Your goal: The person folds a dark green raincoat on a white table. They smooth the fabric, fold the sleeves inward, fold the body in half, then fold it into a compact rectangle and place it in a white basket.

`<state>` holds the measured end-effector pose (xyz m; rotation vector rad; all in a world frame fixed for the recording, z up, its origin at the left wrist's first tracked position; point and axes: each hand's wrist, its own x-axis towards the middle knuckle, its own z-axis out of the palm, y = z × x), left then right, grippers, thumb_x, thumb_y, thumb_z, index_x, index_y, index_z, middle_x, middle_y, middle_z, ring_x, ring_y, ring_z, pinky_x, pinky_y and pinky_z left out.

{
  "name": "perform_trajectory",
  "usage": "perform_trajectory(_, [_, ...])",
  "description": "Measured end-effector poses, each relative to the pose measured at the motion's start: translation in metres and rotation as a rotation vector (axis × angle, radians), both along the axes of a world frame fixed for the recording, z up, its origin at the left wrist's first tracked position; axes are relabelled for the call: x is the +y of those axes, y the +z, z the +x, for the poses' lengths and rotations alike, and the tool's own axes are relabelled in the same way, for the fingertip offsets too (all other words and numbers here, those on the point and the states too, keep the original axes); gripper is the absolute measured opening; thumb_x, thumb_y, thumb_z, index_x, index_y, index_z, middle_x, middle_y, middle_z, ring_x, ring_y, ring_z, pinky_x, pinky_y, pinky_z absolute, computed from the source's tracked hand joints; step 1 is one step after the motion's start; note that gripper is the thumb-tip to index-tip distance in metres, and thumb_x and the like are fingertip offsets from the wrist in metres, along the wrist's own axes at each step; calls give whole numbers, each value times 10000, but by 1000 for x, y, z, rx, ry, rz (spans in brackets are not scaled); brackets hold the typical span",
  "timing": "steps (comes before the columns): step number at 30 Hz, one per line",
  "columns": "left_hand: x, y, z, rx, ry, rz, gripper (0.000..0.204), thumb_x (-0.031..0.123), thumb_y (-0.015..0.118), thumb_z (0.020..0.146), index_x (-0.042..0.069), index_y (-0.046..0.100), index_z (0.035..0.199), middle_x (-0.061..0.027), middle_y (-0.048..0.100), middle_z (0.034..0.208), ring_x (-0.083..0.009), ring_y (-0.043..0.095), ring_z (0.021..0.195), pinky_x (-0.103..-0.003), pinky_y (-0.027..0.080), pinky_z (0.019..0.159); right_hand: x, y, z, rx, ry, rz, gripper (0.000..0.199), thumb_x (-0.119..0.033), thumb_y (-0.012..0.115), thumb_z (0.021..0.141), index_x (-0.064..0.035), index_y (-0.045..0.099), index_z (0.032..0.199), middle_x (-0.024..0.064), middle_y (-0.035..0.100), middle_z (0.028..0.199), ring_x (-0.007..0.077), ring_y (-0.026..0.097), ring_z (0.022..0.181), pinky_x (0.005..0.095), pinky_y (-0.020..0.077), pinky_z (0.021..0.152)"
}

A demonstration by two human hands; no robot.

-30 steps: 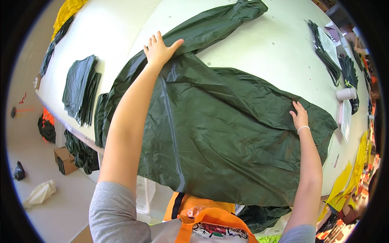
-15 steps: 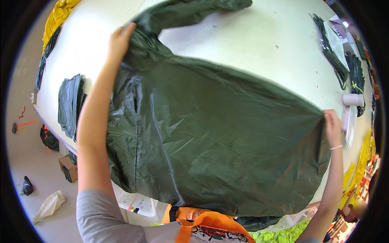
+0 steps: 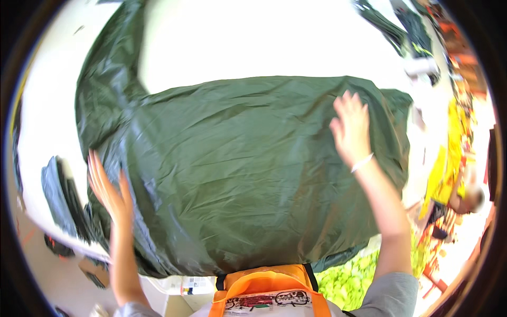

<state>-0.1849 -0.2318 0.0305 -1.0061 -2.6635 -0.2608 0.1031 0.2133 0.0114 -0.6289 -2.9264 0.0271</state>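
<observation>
A large dark green waterproof garment (image 3: pixel 237 158) lies spread over the white table (image 3: pixel 227 42), its near edge hanging at my waist. One sleeve reaches up toward the far left. My left hand (image 3: pixel 110 190), fingers stretched out and nothing in them, is at the garment's left side near the base of that sleeve. On the right, my right hand (image 3: pixel 351 127) is over the upper right part of the garment with its fingers spread. Whether either palm presses on the fabric I cannot tell.
Folded dark green garments (image 3: pixel 63 198) are stacked at the table's left edge. More dark bundles (image 3: pixel 388 26) lie far right, near a white cylinder (image 3: pixel 421 66). Bright green material (image 3: pixel 346 280) sits below the near edge. To the right hangs yellow material (image 3: pixel 446 153), with another person (image 3: pixel 467 201) beyond.
Both hands have let go of the garment's edges and opened. The garment has come down flatter on the table, and its sleeve now points up at the far left.
</observation>
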Motion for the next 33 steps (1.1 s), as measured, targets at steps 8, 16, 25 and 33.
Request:
perform_trajectory(8, [-169,-77,198,-335,506,-167,690,530,310,945,86,230,1467,-163,166,1529,-406,164,1388,-547,133,1090,-152,-30,235,-289,-527,-261,688,-402,544,869,-151,279,1453,163,122,1537,406,77,1406,587,67,1093])
perform_trajectory(16, [-135,-98,88,-174,465,-188,619,498,375,950,185,249,1469,-107,217,1523,-359,216,1381,-581,184,1069,-106,-42,161,-98,-436,-113,629,-443,547,872,-183,362,1414,128,257,1490,397,237,1343,585,210,1058])
perform_trajectory(25, [61,-43,200,-84,177,-32,630,287,524,913,74,268,1448,-143,246,1509,-349,220,1387,-526,180,1093,154,-31,251,389,-511,-228,233,-100,557,857,-20,616,1067,168,614,1100,335,565,1041,380,444,921])
perform_trajectory(33, [297,-29,293,-191,-17,116,665,260,586,863,59,299,1427,-165,278,1486,-349,231,1380,-504,165,1102,370,-55,173,536,-521,-575,553,-58,541,859,-157,408,1387,200,623,1113,315,591,1043,344,436,929])
